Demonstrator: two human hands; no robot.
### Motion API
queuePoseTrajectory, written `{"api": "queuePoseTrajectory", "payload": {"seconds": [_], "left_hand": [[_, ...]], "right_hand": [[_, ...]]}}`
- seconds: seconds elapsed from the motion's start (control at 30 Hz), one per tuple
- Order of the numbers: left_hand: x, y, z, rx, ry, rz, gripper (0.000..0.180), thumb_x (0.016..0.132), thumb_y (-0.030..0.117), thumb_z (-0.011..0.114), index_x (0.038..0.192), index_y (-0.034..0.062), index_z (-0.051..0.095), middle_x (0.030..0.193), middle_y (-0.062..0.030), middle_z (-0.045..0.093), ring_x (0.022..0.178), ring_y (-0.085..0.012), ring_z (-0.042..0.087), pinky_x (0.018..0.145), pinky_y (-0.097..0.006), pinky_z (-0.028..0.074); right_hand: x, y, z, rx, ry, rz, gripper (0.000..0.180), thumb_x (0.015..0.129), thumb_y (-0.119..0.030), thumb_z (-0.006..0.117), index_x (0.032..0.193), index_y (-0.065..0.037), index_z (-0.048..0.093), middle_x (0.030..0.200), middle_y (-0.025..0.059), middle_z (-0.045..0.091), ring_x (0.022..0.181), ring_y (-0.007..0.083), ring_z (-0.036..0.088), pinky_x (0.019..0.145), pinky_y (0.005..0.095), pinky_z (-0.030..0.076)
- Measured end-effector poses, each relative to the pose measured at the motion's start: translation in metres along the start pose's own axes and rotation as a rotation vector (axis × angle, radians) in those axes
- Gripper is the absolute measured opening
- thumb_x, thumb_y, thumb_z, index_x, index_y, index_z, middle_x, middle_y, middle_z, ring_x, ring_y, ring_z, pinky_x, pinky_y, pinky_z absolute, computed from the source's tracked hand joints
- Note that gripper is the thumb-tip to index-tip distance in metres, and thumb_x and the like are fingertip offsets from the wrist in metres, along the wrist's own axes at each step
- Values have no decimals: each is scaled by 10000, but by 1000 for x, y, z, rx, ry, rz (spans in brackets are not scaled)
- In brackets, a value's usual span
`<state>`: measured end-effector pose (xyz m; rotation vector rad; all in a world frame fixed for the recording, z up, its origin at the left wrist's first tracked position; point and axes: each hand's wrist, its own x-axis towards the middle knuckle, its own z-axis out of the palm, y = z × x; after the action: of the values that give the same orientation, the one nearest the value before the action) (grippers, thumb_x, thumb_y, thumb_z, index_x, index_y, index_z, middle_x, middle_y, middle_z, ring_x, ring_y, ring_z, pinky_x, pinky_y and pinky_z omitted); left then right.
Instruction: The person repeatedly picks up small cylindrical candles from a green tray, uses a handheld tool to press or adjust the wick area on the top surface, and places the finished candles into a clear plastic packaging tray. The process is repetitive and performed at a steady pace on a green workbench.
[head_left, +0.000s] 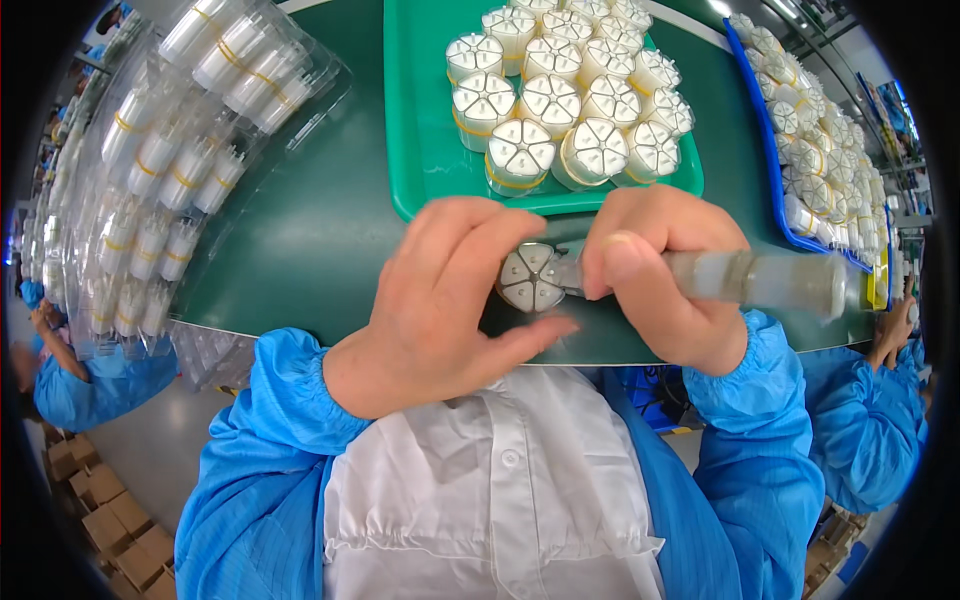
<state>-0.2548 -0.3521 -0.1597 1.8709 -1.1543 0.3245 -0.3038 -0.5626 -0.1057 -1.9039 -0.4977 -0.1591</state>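
Observation:
Just in front of me is a round bundle of white wedge-shaped pieces point(531, 278), its segmented end facing up with small pins showing. My left hand point(440, 300) curves around its left side, fingers at the far edge and thumb along the near edge. A hand tool with a thick, whitish, tape-wrapped handle point(755, 280) lies in my right hand point(660, 270), which is closed around its front part. The tool's narrow tip reaches the bundle's right side; its exact shape is partly hidden by my fingers. The handle's far end is blurred.
Beyond my hands, a green tray point(425, 185) holds several similar bundles with yellow bands. Clear plastic trays of bundles point(165, 160) stack at left on the green table point(290, 240). A blue bin point(765, 150) full of bundles stands at right. Co-workers in blue sleeves point(870, 430) sit on both sides.

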Motion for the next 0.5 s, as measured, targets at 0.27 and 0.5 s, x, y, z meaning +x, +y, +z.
{"api": "queuePoseTrajectory", "payload": {"seconds": [0.27, 0.5], "left_hand": [[2, 4, -1, -77, -16, 16, 636, 648, 33, 824, 1216, -13, 541, 1058, -163, 642, 884, -276, 629, 744, -357, 520], [1, 5, 1, -139, -50, -32, 660, 654, 24, 806, 1247, -14, 520, 1094, -153, 640, 898, -271, 626, 766, -347, 521]], "right_hand": [[2, -8, 5, 351, 248, 65, 282, 938, -88, 630, 683, -31, 525, 643, 22, 544, 552, 64, 442, 474, 277, 343], [2, 7, 6, 126, 130, -15, 250, 950, -98, 597, 719, -36, 527, 659, 39, 564, 569, 87, 475, 491, 276, 370]]}}
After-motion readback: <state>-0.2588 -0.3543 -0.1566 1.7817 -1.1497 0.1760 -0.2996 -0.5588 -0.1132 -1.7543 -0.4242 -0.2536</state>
